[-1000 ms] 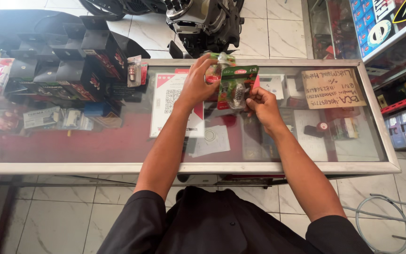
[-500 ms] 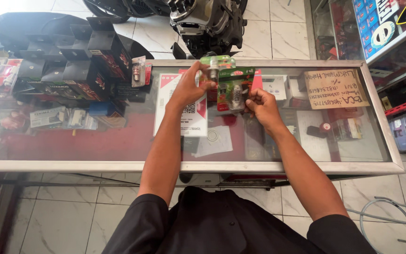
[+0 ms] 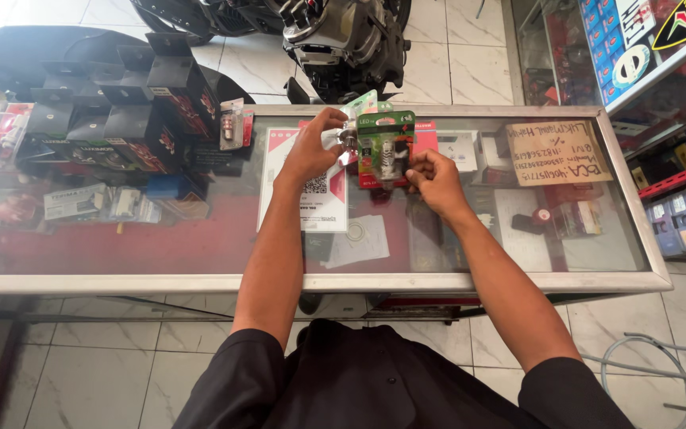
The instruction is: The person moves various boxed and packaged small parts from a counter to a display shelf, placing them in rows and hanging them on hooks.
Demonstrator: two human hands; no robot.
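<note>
Left hand (image 3: 311,151) now pulls a bulb (image 3: 348,137) clear of the green pack (image 3: 385,147), which the right hand (image 3: 434,181) grips above the bench (image 3: 200,238); earlier both hands clutched it together.

The green blister pack (image 3: 387,147) is hiding part of the right hand (image 3: 436,181), and its contents are looking too small to identify. The motorcycle (image 3: 343,40) is being cut off at the far edge.
</note>
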